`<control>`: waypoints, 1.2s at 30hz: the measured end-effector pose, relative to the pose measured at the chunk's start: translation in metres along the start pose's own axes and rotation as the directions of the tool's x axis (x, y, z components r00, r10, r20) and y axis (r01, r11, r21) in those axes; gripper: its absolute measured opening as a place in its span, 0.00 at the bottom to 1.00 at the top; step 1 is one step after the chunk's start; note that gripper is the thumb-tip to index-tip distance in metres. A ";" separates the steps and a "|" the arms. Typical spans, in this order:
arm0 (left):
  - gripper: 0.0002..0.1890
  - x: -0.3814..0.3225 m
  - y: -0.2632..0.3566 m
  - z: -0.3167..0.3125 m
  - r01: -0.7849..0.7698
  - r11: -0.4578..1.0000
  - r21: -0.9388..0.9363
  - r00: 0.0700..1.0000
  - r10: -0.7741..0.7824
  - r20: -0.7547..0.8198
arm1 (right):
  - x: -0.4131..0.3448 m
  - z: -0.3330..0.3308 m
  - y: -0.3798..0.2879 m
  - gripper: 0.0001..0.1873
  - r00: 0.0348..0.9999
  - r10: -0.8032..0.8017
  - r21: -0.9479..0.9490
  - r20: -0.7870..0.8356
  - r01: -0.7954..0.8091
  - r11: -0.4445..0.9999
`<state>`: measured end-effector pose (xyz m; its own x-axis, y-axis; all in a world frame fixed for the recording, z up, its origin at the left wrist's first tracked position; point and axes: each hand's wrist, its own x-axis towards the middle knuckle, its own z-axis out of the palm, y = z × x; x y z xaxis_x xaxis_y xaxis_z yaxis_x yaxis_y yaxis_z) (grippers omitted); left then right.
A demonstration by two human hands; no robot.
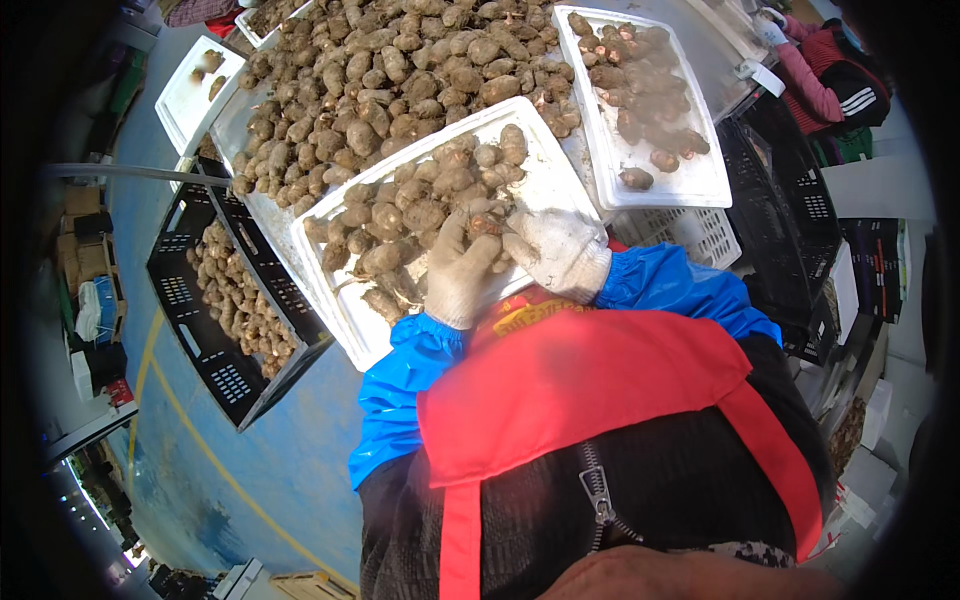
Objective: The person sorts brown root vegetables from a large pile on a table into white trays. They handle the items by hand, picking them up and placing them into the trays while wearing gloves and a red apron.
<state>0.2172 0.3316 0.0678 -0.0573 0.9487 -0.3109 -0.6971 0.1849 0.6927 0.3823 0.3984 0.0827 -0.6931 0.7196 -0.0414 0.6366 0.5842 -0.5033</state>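
Observation:
My left hand (457, 270), in a soiled white knit glove, grips a brown taro corm (485, 225) with a reddish cut-looking end. My right hand (561, 251), gloved the same way, is curled close against the corm's right side. Whether its fingers pinch anything is hidden. Both hands are over the near edge of a white foam tray (559, 176). Many soil-covered taro corms (420, 202) lie in this tray, mostly in its middle and left part.
A large taro heap (390, 82) covers the table beyond. Another foam tray (694, 112) with reddish-ended corms stands right, above a white plastic basket (709, 232). Black crates (217, 360) (787, 217) flank me; the left one holds corms. A co-worker (832, 82) is at upper right.

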 end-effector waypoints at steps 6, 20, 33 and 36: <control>0.27 0.000 0.001 0.007 0.000 1.000 0.027 0.997 0.002 -0.074 | 0.007 -0.007 -0.001 0.16 0.965 -0.222 -0.085 0.137 0.235 0.968; 0.27 -0.002 -0.003 0.002 -0.039 0.999 -0.015 0.999 0.038 -0.028 | 0.009 0.003 0.028 0.19 0.877 -0.477 -0.190 -0.057 0.460 0.867; 0.26 0.000 -0.006 -0.003 -0.063 0.998 0.006 0.996 0.063 -0.060 | 0.013 -0.017 0.014 0.15 0.929 -0.357 -0.015 0.100 0.361 0.933; 0.27 0.000 0.001 -0.001 -0.136 0.943 0.305 0.990 0.136 0.021 | 0.013 -0.015 0.013 0.15 0.965 -0.258 0.135 0.052 0.249 0.959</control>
<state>0.2154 0.3314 0.0676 -0.1369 0.9701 -0.2003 -0.4317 0.1236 0.8935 0.3866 0.4208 0.0889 -0.8502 0.5245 0.0451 0.3926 0.6888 -0.6094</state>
